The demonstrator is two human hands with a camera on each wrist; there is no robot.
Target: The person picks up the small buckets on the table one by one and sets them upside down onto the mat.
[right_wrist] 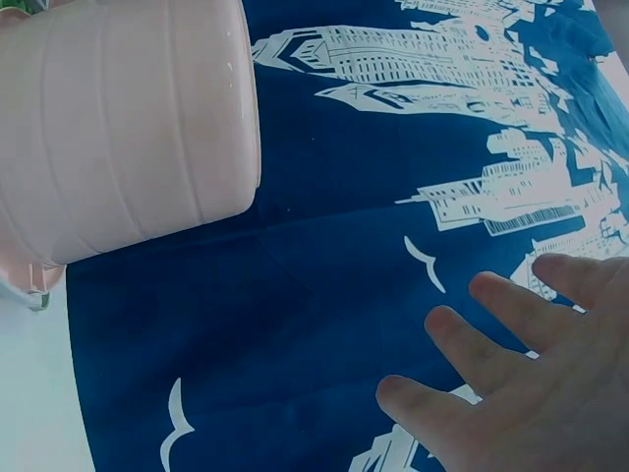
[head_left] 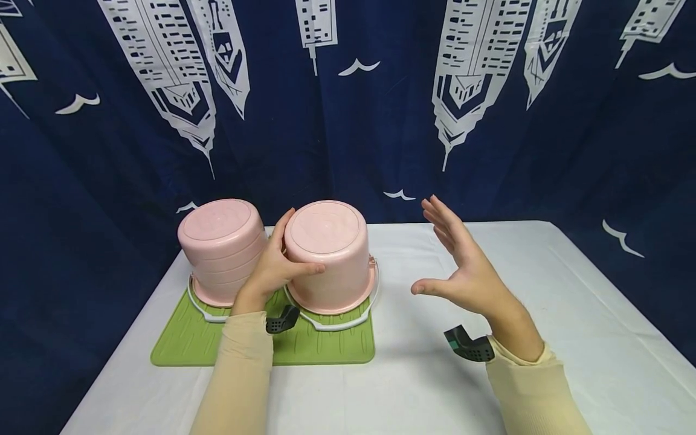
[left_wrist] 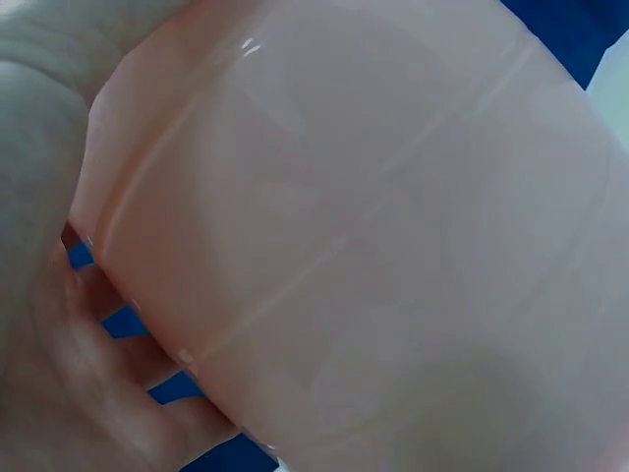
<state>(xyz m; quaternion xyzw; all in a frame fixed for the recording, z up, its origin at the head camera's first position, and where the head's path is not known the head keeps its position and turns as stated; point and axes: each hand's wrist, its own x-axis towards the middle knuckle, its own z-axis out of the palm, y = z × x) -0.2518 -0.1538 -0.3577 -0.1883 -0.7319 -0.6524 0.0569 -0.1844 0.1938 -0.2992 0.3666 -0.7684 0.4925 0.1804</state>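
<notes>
Two pink buckets stand upside down on a green mat (head_left: 326,353). My left hand (head_left: 277,266) lies against the left side of the right-hand bucket (head_left: 326,241), its thumb across the front and its fingers spread toward the back. In the left wrist view the bucket (left_wrist: 373,236) fills most of the frame, with the fingertips hidden behind it. Left of that hand stands the other bucket (head_left: 220,248). To the right, apart from both buckets, my right hand (head_left: 473,272) is raised over the table with fingers extended and thumb spread, holding nothing.
A white cloth (head_left: 576,338) covers the table. Behind it hangs a dark blue curtain (head_left: 370,133) with white building prints. A white handle (head_left: 342,326) loops at the front of the right-hand bucket; another handle (head_left: 209,316) lies by the left one.
</notes>
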